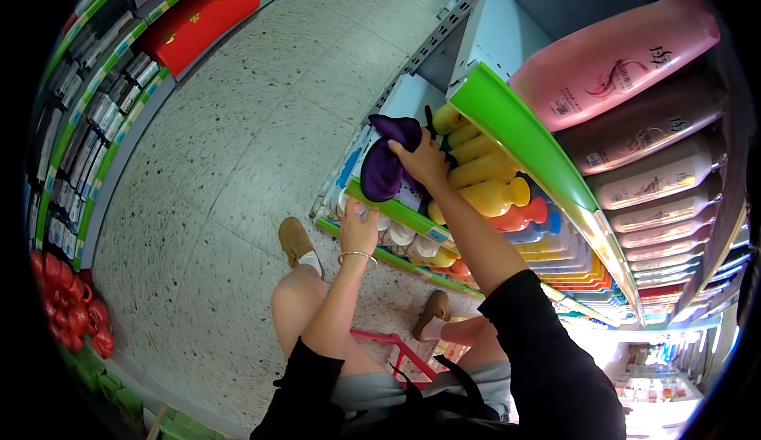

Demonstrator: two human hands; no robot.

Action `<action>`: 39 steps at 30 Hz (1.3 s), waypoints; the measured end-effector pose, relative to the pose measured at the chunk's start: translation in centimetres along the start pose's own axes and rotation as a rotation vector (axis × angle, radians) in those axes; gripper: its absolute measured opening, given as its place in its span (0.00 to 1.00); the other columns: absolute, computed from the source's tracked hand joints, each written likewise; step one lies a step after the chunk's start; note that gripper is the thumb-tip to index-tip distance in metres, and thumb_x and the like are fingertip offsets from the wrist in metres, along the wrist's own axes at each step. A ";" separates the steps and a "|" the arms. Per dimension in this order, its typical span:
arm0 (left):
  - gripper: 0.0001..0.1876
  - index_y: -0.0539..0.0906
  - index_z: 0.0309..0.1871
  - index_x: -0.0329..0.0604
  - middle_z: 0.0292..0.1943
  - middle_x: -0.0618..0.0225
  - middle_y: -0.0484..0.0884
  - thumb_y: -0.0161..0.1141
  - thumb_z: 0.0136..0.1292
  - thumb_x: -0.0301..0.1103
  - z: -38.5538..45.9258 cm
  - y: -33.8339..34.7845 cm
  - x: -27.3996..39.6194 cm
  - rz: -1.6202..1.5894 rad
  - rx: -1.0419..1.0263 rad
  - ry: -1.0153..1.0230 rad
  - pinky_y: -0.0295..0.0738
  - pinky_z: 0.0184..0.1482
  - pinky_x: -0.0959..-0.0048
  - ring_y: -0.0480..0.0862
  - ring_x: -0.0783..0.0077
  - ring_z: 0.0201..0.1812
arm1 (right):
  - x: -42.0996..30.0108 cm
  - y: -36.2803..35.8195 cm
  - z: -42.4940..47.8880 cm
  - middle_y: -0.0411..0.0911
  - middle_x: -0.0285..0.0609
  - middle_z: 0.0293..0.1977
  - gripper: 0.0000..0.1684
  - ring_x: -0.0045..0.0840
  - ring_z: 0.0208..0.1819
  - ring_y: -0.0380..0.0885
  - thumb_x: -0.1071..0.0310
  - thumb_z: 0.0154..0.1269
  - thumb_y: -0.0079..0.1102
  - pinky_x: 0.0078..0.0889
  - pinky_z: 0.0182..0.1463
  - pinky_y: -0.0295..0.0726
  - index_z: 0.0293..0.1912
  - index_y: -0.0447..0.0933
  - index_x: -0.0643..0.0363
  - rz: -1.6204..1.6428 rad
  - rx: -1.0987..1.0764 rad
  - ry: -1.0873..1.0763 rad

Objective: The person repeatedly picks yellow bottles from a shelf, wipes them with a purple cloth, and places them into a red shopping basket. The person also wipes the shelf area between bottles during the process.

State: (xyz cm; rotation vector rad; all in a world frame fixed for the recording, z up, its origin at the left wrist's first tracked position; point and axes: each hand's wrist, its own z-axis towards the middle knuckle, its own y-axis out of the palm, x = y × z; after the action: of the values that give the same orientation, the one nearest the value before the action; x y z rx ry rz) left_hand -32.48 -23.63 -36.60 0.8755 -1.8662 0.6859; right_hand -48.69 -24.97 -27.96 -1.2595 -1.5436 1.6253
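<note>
My right hand [423, 163] grips a purple cloth [380, 176] with black edging, folded over on itself. It reaches onto a low shelf, close beside a row of yellow bottles [475, 199]. The cloth lies over the pale shelf surface just behind the green front strip [410, 213]. My left hand [358, 229], with a bracelet at the wrist, is at the left end of that strip, its fingertips against or very near it. Whether those fingers hold the edge cannot be told. White-capped containers [401, 235] stand on the level below, right of my left hand.
Large pump bottles, a pink one [618, 62] foremost, line the upper shelf at right. A red plastic basket [410, 357] is on the floor between my legs. Across the speckled floor [238, 143], another shelf holds boxed goods and a red roll [205, 21].
</note>
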 end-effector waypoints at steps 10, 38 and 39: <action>0.31 0.64 0.61 0.38 0.53 0.53 0.75 0.58 0.57 0.42 0.1 0.1 -0.2 -0.185 -0.010 -0.030 0.68 0.53 0.65 0.75 0.56 0.53 | 1.3 2.5 3.8 0.68 0.52 0.50 0.32 0.46 0.50 0.68 0.52 0.52 0.59 0.41 0.55 0.67 0.56 0.69 0.55 -0.075 0.149 -0.728; 0.22 0.70 0.56 0.37 0.46 0.63 0.80 0.56 0.60 0.34 -0.4 -0.4 2.0 -0.375 -0.082 -0.070 0.64 0.54 0.76 0.76 0.74 0.48 | 0.3 0.3 -4.3 0.58 0.67 0.57 0.54 0.54 0.57 0.64 0.28 0.47 0.50 0.46 0.57 0.69 0.61 0.57 0.60 -0.134 -0.287 0.016; 0.22 0.69 0.56 0.36 0.46 0.63 0.80 0.56 0.60 0.34 -0.4 -0.5 1.9 -0.382 -0.090 -0.068 0.64 0.54 0.77 0.76 0.74 0.49 | 0.5 0.2 -4.7 0.60 0.66 0.56 0.53 0.54 0.56 0.65 0.28 0.47 0.50 0.46 0.56 0.70 0.61 0.57 0.60 -0.162 -0.286 -0.010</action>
State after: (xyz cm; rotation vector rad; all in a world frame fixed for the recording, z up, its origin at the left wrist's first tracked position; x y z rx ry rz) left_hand -32.50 -24.15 -34.70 1.1665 -1.7067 0.3369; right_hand -44.62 -22.48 -27.79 -1.2327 -1.8832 1.3450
